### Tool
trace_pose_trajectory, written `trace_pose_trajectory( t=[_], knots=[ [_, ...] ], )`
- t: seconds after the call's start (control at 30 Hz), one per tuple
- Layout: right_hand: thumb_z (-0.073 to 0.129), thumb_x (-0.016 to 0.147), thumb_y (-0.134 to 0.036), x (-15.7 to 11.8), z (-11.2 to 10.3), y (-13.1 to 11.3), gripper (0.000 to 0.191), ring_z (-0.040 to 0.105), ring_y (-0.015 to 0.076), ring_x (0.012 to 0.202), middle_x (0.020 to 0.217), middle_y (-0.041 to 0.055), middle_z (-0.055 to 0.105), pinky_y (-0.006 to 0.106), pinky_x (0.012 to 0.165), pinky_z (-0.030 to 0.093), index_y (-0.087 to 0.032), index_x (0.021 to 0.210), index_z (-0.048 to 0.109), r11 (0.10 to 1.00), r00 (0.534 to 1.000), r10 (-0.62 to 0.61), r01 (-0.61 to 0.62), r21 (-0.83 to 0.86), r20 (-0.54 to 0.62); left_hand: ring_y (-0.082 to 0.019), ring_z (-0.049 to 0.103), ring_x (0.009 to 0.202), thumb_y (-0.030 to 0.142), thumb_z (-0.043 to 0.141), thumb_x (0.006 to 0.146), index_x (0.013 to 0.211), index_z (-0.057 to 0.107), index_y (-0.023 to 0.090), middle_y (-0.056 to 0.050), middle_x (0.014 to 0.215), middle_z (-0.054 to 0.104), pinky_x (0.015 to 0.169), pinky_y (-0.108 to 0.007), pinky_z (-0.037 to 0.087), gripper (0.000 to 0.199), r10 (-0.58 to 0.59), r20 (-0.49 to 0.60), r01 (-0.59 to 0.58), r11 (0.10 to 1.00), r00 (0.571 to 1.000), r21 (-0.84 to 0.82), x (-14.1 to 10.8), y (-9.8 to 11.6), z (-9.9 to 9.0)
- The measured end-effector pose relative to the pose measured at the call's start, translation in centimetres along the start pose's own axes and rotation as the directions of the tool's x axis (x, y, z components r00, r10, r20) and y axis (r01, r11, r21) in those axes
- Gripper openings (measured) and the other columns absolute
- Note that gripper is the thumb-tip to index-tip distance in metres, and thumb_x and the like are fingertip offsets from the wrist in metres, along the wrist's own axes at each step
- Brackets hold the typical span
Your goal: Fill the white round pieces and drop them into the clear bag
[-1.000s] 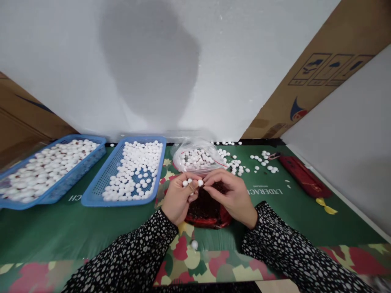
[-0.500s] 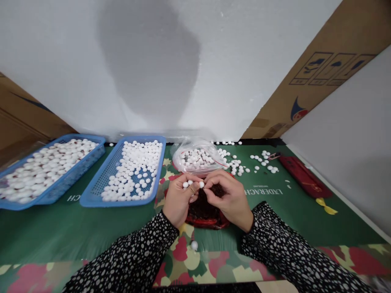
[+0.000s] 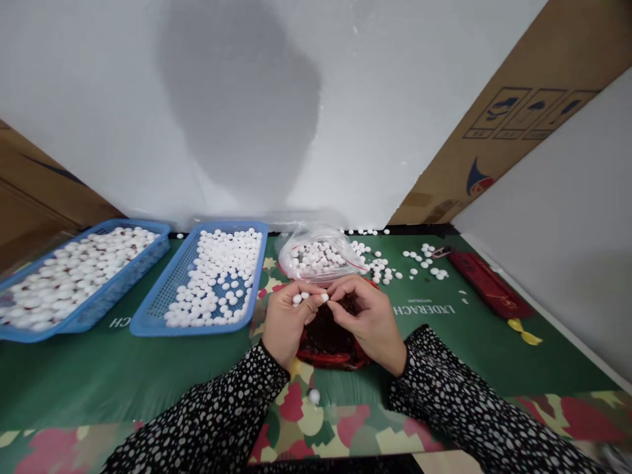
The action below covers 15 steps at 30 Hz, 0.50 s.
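Observation:
My left hand [image 3: 288, 321] is closed around a few white balls [image 3: 297, 299], which show between its fingers and thumb. Beside it, my right hand [image 3: 368, 320] has its thumb and index finger pinched close to one white ball [image 3: 324, 297] at my left fingertips; whether they grip something small is hidden. Both hands are over a red bag [image 3: 328, 359] with dark contents. Behind them lies a clear plastic bag [image 3: 320, 255] of white balls. A single white ball [image 3: 315, 396] rests on the cloth in front of the red bag.
Two blue baskets, the middle one [image 3: 143, 318] and the far left one [image 3: 81, 322], hold many white balls. Loose balls [image 3: 379, 268] are scattered to the right of the plastic bag. A dark red pouch [image 3: 488, 284] lies at the right, and a white panel [image 3: 365, 131] stands behind.
Both hands stay together over the red bag, with only slight finger movement. The ball at the fingertips appears slightly turned. The camera view has shifted a little.

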State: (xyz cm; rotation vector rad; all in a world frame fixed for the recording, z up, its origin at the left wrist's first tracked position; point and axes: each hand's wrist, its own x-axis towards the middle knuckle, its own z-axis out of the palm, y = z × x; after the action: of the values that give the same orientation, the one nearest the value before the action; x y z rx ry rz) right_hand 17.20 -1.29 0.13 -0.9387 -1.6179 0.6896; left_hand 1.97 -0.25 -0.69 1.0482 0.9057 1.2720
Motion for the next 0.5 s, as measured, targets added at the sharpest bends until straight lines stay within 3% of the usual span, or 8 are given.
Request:
trace_pose_trajectory(
  t=[0.1, 0.2, 0.3, 0.33, 0.43, 0.5],
  knots=[
    [0.061, 0.084, -0.009, 0.4, -0.1, -0.4, 0.026, 0.064, 0.0158, 0.088, 0.098, 0.0023, 0.067, 0.032, 0.081, 0.051, -0.023, 0.105, 0.062, 0.994, 0.99, -0.105, 0.108, -0.034, 0.089, -0.004, 0.035, 0.046, 0.029, 0.078, 0.072, 0.075, 0.066, 0.014, 0.005, 0.053, 0.049, 0.043, -0.016, 0.026, 0.019, -0.004, 0.016, 0.004, 1.0, 1.0, 0.003, 0.3, 0.3, -0.3],
    [0.06, 0.085, -0.011, 1.8, -0.2, -0.4, 0.02, 0.064, 0.0167, 0.09, 0.095, 0.0024, 0.068, 0.032, 0.081, 0.051, -0.023, 0.1, 0.064, 0.963, 0.97, -0.209, 0.226, -0.144, 0.126, -0.005, 0.039, 0.046, 0.03, 0.079, 0.07, 0.079, 0.061, 0.016, 0.004, 0.056, 0.054, 0.04, -0.015, 0.026, 0.024, -0.026, -0.012, 0.026, 0.999, 1.0, -0.039, 0.7, 0.7, -0.6],
    [0.062, 0.084, -0.014, 4.2, -0.5, 0.0, 0.015, 0.063, 0.0158, 0.075, 0.087, 0.0024, 0.066, 0.029, 0.07, 0.051, -0.02, 0.098, 0.064, 0.942, 0.983, -0.165, 0.183, -0.282, 0.085, -0.006, 0.039, 0.045, 0.032, 0.077, 0.07, 0.084, 0.061, 0.018, 0.005, 0.055, 0.052, 0.038, -0.014, 0.022, 0.026, -0.066, -0.036, 0.065, 0.998, 0.997, -0.025, 1.1, 1.8, -0.9],
    [0.062, 0.084, -0.013, 5.0, -0.7, 0.2, 0.018, 0.063, 0.0162, 0.075, 0.091, 0.0037, 0.067, 0.03, 0.073, 0.051, -0.02, 0.1, 0.064, 0.925, 0.983, -0.16, 0.183, -0.334, 0.095, -0.006, 0.038, 0.044, 0.032, 0.077, 0.07, 0.084, 0.062, 0.019, 0.006, 0.054, 0.051, 0.038, -0.014, 0.019, 0.025, -0.089, -0.013, 0.089, 0.996, 0.996, 0.007, 1.1, 2.4, -1.0],
    [0.058, 0.086, -0.009, 6.1, -1.6, 0.2, 0.021, 0.064, 0.0164, 0.078, 0.108, 0.0074, 0.065, 0.033, 0.079, 0.05, -0.019, 0.103, 0.064, 0.872, 0.969, -0.141, 0.218, -0.438, 0.201, -0.005, 0.032, 0.04, 0.029, 0.075, 0.071, 0.071, 0.067, 0.017, 0.005, 0.047, 0.047, 0.039, -0.017, 0.019, 0.015, -0.19, 0.235, 0.134, 0.963, 0.953, 0.235, 0.5, 4.6, -1.7],
    [0.058, 0.087, -0.012, 5.5, -2.3, 0.0, 0.015, 0.063, 0.0182, 0.079, 0.094, 0.0045, 0.067, 0.033, 0.076, 0.049, -0.021, 0.096, 0.066, 0.854, 0.945, -0.092, 0.237, -0.462, 0.314, -0.008, 0.042, 0.045, 0.022, 0.075, 0.071, 0.063, 0.069, 0.017, 0.0, 0.053, 0.057, 0.043, -0.019, 0.027, 0.011, -0.197, 0.374, 0.032, 0.914, 0.906, 0.404, -0.4, 5.7, -2.2]
  ],
)
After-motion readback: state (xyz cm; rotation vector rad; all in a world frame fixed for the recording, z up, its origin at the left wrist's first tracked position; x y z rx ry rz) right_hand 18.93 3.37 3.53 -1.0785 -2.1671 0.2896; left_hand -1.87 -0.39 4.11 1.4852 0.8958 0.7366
